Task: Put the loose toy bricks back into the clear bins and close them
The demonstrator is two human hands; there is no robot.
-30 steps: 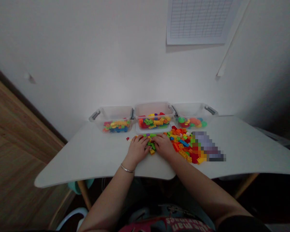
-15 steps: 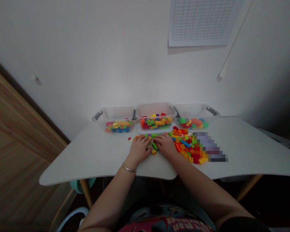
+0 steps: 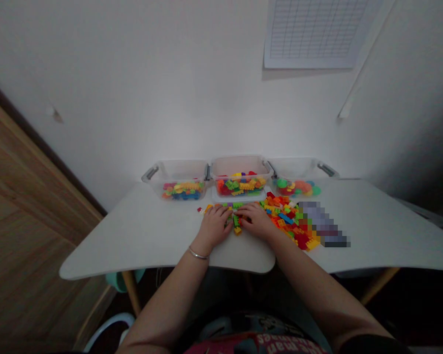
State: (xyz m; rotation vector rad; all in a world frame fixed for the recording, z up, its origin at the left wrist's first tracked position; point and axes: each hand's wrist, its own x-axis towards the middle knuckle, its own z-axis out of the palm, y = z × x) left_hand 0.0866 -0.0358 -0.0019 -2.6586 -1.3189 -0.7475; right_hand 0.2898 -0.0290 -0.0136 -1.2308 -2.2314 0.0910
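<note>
My left hand [image 3: 214,225] lies over a low cluster of toy bricks on the white table, its fingers bent down onto them and the thumb curled in. Facing it, my right hand [image 3: 257,221] grips the right side of the same cluster, fingers also bent. Just which bricks each hand holds is hidden under the fingers. Between the hands show a green brick [image 3: 237,221] and, nearer me, a yellow brick [image 3: 237,230]. A row of green and purple pieces [image 3: 230,204] runs behind the fingertips.
A loose heap of mixed bricks [image 3: 286,218] spreads right of my right hand, beside a pixelated flat object [image 3: 323,223]. Along the wall stand a left bin [image 3: 182,169], a middle bin [image 3: 239,165] and a right bin [image 3: 299,169], each holding coloured pieces. The table [image 3: 140,246] has a curved front edge.
My right hand has shifted slightly to the right, so more of the green brick shows between the hands. The left hand stays nearly in place; the view has moved a little.
</note>
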